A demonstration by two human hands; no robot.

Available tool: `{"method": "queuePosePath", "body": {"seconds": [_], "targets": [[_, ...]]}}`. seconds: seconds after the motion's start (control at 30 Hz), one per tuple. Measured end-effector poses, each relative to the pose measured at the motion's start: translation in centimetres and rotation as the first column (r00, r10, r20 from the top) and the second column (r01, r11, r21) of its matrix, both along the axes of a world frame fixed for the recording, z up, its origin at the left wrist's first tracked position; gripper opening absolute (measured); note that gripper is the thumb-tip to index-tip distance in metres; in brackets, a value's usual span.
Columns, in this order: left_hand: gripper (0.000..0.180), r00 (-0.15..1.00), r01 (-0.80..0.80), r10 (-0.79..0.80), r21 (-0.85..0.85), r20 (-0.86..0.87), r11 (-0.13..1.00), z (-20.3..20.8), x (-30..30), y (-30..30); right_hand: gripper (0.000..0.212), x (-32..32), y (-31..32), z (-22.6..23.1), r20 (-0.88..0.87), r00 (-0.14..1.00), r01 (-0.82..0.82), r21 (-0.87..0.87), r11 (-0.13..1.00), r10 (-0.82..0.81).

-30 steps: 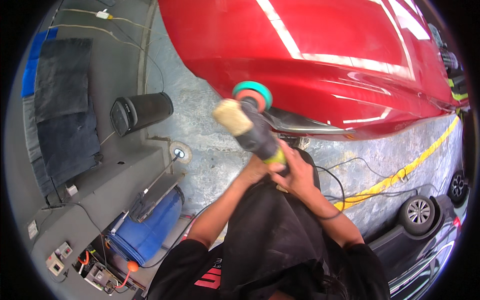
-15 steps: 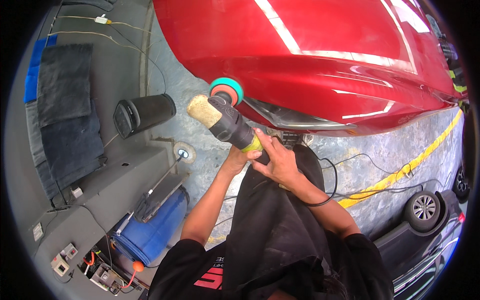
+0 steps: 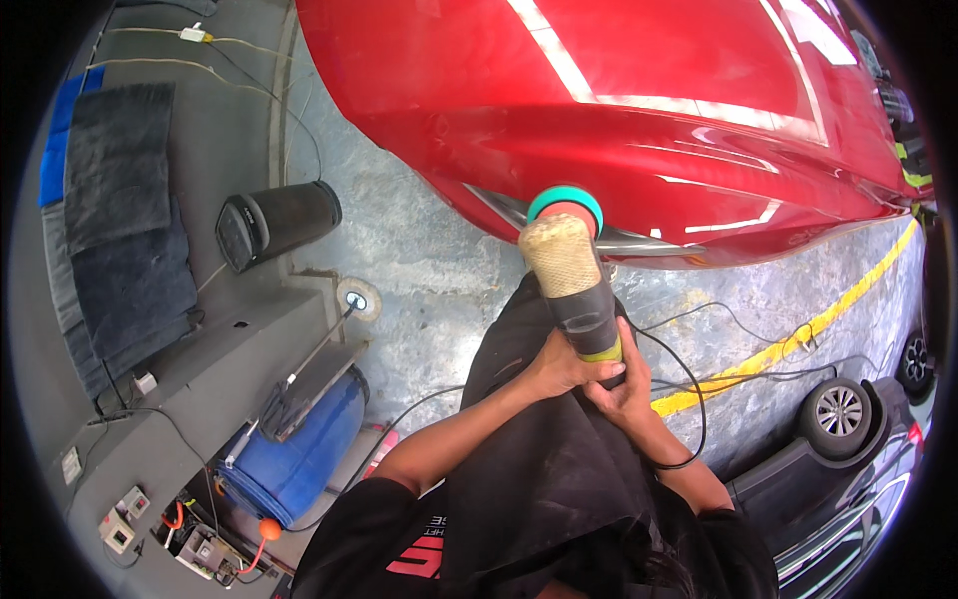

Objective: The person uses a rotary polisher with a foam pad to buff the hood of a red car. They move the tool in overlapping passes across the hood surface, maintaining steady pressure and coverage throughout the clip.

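My hands are both closed round the handle of a black power polisher (image 3: pixel 581 314). Its front end is wrapped in a tan mesh cover (image 3: pixel 559 256), and a yellow-green band circles the handle. My left hand (image 3: pixel 567 369) grips the left side, while my right hand (image 3: pixel 627 389) wraps the right side and the rear end. At the polisher's head, the teal-edged round pad (image 3: pixel 569 198) overlaps the front corner of the red car (image 3: pixel 519 155), beside its headlight (image 3: pixel 639 243). Whether the pad touches the paint I cannot tell. A black cord (image 3: pixel 703 409) loops past my right forearm.
Dark cables cross the floor on both sides of me, some over a yellow line (image 3: pixel 758 371). To the left are a black speaker (image 3: pixel 279 222), a blue barrel (image 3: pixel 299 459) and hanging dark mats (image 3: pixel 120 165). A dark car with a wheel (image 3: pixel 838 419) stands at lower right.
The polisher has swung right, from off the car's front corner to over the headlight area, and now points more straight ahead. Both hands have moved right and nearer me with it.
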State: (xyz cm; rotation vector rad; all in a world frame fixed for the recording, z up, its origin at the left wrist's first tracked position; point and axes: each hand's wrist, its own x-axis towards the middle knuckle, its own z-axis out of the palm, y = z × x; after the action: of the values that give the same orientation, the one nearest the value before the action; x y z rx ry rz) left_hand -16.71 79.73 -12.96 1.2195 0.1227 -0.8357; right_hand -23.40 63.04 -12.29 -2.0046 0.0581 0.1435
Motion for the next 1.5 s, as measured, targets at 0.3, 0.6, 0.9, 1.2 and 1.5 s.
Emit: {"method": "queuePosePath", "body": {"seconds": [0.3,0.6,0.9,1.2,1.5], "targets": [[0.052,0.984,-0.163,0.169,0.117,-0.047,0.980,0.8,3.9,5.9,0.101,5.7,5.7,-0.6,0.000,0.996,-0.089,0.041,0.995,0.089],[0.052,0.999,-0.011,0.013,0.063,-0.029,0.998,1.6,4.1,3.2,0.097,3.7,3.2,0.4,-0.066,0.998,-0.021,0.042,0.999,0.024],[0.058,0.980,0.079,-0.093,0.083,0.177,0.993,0.8,4.1,0.8,0.099,1.8,2.0,-1.6,-0.010,0.996,0.090,0.107,0.990,-0.090],[0.046,0.991,-0.047,0.020,0.209,0.131,0.977,1.5,2.8,1.9,0.099,3.5,2.2,2.2,-0.088,0.996,0.000,-0.020,1.000,-0.001],[0.046,0.970,0.241,-0.241,-0.088,0.010,0.966,2.8,2.0,-8.7,0.095,-2.1,-7.3,2.9,-0.143,0.959,0.263,0.137,0.955,-0.244]]}}
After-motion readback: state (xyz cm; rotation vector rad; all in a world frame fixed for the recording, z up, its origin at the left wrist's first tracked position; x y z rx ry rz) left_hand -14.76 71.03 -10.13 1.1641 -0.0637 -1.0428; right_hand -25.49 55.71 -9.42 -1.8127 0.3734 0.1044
